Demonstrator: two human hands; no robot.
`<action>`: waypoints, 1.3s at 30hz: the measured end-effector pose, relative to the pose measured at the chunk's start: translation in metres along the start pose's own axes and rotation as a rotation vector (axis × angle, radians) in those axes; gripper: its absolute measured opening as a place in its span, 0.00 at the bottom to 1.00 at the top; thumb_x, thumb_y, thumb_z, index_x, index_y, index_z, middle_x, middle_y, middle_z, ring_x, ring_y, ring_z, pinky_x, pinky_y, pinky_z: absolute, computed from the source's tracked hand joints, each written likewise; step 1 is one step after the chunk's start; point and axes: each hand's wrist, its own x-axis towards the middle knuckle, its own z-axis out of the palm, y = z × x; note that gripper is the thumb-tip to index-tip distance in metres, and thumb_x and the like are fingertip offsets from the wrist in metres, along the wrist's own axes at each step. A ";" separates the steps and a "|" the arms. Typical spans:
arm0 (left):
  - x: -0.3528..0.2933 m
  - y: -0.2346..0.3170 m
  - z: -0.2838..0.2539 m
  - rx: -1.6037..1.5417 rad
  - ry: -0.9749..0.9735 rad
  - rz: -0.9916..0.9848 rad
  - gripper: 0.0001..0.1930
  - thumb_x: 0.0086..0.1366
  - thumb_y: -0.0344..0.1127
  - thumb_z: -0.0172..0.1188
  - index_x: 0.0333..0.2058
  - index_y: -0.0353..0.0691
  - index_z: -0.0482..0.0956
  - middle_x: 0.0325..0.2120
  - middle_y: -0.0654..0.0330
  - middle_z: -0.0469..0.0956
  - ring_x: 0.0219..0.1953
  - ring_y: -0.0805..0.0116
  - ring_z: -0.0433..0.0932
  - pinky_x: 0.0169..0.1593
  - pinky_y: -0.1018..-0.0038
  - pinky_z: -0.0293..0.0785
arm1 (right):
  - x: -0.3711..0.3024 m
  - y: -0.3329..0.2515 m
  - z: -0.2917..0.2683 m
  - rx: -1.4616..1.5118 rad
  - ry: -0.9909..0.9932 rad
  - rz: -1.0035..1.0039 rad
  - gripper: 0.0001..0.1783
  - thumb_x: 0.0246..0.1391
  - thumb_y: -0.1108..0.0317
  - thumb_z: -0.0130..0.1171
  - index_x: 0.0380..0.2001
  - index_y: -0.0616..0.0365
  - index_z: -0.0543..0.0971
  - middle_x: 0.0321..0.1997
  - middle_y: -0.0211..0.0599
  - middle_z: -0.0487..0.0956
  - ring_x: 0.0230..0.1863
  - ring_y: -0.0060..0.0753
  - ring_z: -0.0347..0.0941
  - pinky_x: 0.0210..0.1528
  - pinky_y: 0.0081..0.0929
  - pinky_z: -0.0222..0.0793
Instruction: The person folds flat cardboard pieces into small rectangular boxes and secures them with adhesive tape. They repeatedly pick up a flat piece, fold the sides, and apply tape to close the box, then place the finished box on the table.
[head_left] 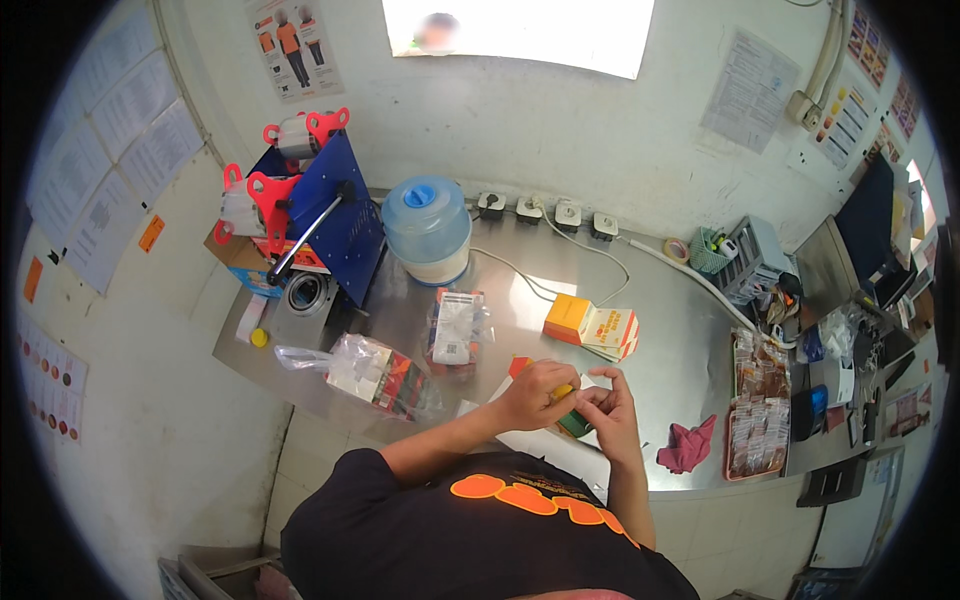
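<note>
Together, both hands (543, 396) (613, 415) at green-yellow packaging (573, 424); steel table (690, 360) beneath

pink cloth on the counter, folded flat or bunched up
Bunched up: the pink cloth lies crumpled on the metal counter, its outline uneven, right of the right hand.

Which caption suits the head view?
Left hand and right hand meet at a partly hidden green item, with printed cartons beyond on a metal table.
</note>
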 end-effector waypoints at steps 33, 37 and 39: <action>0.001 0.003 0.048 0.131 0.422 -0.011 0.13 0.67 0.32 0.63 0.48 0.33 0.79 0.37 0.56 0.84 0.41 0.63 0.84 0.45 0.69 0.80 | 0.005 -0.005 0.032 -0.166 0.549 -0.364 0.07 0.62 0.76 0.57 0.41 0.68 0.81 0.43 0.45 0.80 0.47 0.34 0.76 0.54 0.28 0.68; -0.003 0.000 0.045 0.115 0.416 -0.007 0.13 0.67 0.32 0.63 0.48 0.34 0.79 0.37 0.57 0.84 0.41 0.63 0.84 0.45 0.69 0.80 | 0.006 -0.006 0.027 -0.246 0.549 -0.376 0.06 0.63 0.76 0.55 0.38 0.70 0.78 0.44 0.43 0.76 0.48 0.34 0.72 0.54 0.29 0.66; -0.002 -0.004 0.048 0.109 0.425 -0.001 0.13 0.67 0.32 0.63 0.48 0.34 0.80 0.37 0.57 0.85 0.41 0.63 0.84 0.45 0.69 0.80 | 0.007 -0.001 0.025 -0.234 0.547 -0.384 0.05 0.63 0.76 0.55 0.36 0.70 0.76 0.41 0.41 0.74 0.45 0.34 0.70 0.51 0.29 0.66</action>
